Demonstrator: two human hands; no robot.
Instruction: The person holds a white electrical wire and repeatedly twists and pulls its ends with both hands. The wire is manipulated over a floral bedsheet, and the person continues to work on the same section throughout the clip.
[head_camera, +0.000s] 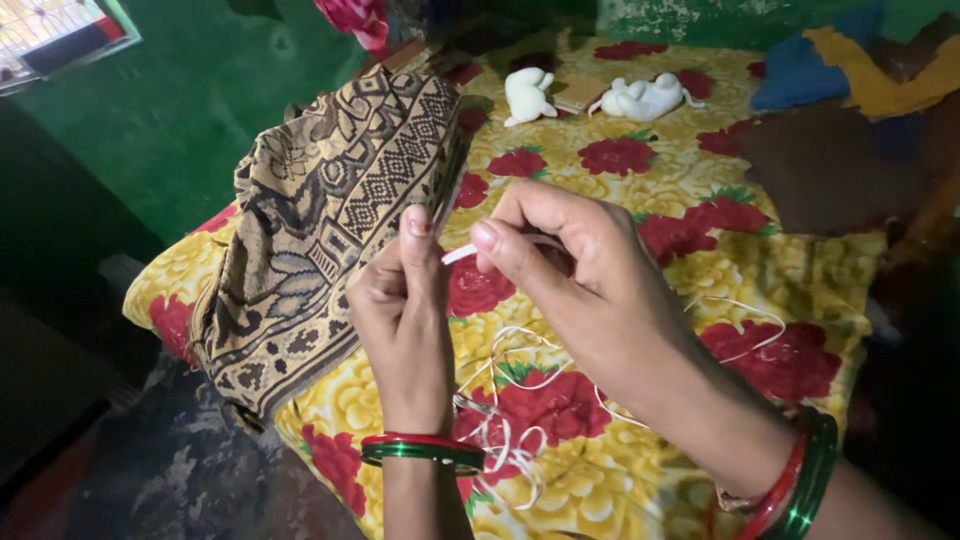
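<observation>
- A bed with a yellow sheet (690, 180) printed with red flowers fills the view, green walls behind it.
- No container shows; things lie loose on the sheet.
- Two white crocheted toys (528, 95) sit at the far end; one brown patterned cloth (330, 230) drapes over the left edge.
- The left hand (400, 300) is curled narrow, thumb up, pinching white cord (458, 253).
- The right hand (570, 280) pinches the same cord just beside it.
- The cord runs between both hands, its slack looped on the sheet below the wrists.
- Each wrist wears red and green bangles (425, 448).
</observation>
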